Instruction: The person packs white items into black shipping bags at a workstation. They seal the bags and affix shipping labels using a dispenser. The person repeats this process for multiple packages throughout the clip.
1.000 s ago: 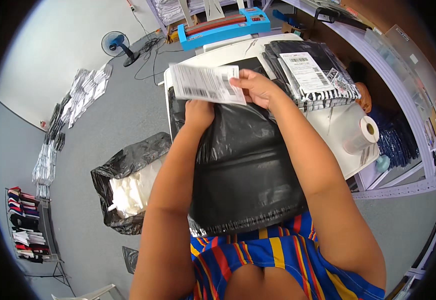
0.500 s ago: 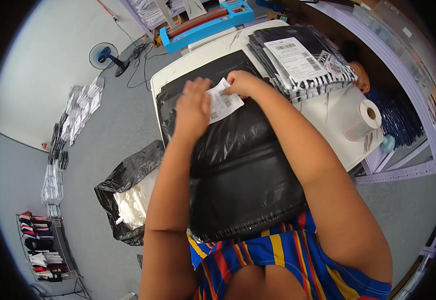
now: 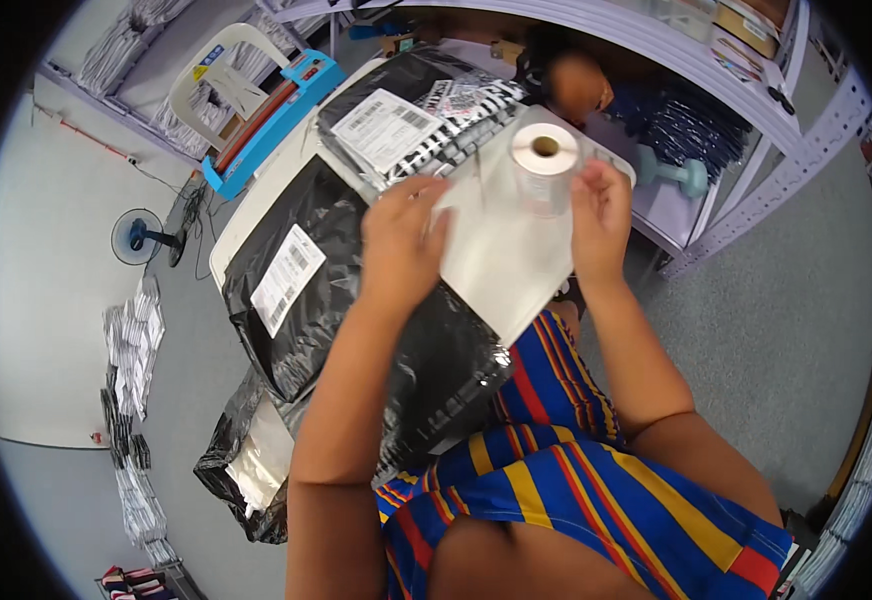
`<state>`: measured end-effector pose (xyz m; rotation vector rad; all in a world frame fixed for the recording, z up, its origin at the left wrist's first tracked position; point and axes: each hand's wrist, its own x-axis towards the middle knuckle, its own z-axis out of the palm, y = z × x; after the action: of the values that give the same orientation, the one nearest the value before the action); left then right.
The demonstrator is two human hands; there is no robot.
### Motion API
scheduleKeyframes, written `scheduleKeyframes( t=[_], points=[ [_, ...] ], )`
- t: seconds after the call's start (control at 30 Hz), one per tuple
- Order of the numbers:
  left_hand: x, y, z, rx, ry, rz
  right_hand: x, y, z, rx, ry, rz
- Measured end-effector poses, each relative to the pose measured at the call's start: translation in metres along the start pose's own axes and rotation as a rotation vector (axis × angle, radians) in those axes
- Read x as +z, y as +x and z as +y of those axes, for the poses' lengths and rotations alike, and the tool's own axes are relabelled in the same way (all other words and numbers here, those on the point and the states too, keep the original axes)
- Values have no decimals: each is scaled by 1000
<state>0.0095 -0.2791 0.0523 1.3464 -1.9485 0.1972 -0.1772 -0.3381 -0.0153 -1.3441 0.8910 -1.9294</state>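
A black plastic package (image 3: 436,360) lies across the left of the white table (image 3: 496,280), bearing a white printed label (image 3: 286,280). My left hand (image 3: 404,240) is over the package's right edge, slightly blurred, fingers loosely apart with nothing visible in them. At the table's right, a white label roll (image 3: 544,180) stands upright. My right hand (image 3: 601,215) is at the roll's right side, fingers curled close against it; what exactly they pinch is unclear.
Stacked labelled parcels (image 3: 386,130) and a blue machine (image 3: 271,125) are at the back. A shelving unit (image 3: 716,230) with a pale dumbbell (image 3: 676,172) borders the right. A fan (image 3: 141,235) and open black bag (image 3: 226,460) are on the left.
The label once held in my hands now lies on the package. My right hand has moved right to the roll; my left hand has lifted rightward. The view has turned right.
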Motion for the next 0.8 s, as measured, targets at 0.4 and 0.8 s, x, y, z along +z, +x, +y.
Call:
scheduleKeyframes(
  t=[0.4, 0.8],
  points=[
    [63, 50, 42, 102, -6, -185, -27, 11, 2, -20, -203, -285],
    [61, 53, 42, 73, 64, -216, -30, 15, -5, 6, -372, -367]
  ],
)
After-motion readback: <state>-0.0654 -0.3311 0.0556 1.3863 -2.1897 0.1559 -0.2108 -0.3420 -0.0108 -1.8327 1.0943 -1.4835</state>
